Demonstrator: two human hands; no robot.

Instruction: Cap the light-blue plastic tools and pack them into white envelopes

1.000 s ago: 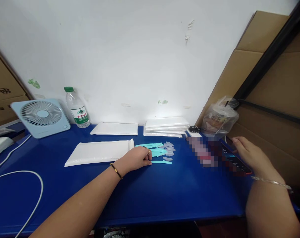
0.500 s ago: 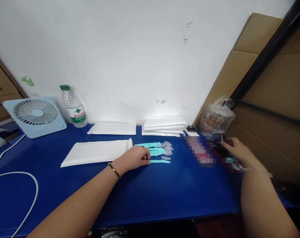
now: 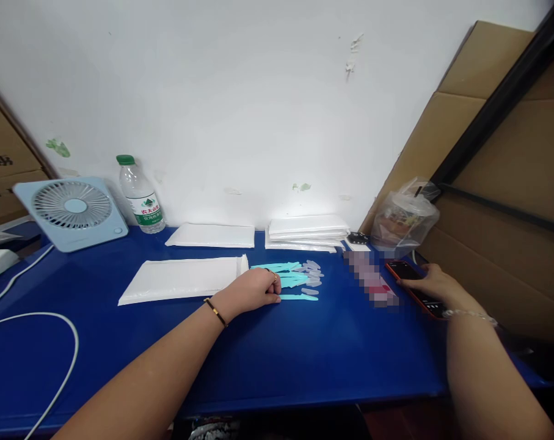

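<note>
My left hand (image 3: 255, 289) rests on the blue table (image 3: 277, 360) with its fingers curled, pressing on the handles of several turquoise razor-like tools (image 3: 291, 280) whose clear caps (image 3: 312, 271) point right. A white padded envelope (image 3: 180, 279) lies just left of that hand. My right hand (image 3: 435, 286) lies at the table's right side, fingers bent over a red-cased phone (image 3: 414, 286) with a dark screen. A blurred-out patch (image 3: 371, 280) sits between the tools and the phone.
At the back stand a pale blue fan (image 3: 70, 212), a green-capped water bottle (image 3: 140, 197), a single white envelope (image 3: 211, 235) and a stack of envelopes (image 3: 306, 233). A clear bag (image 3: 404, 219) leans on cardboard (image 3: 501, 183) at right. A white cable (image 3: 38, 342) loops at left.
My right hand slid along the phone toward the wall, then drew back a little and settled on it. My left hand stayed on the turquoise tools.
</note>
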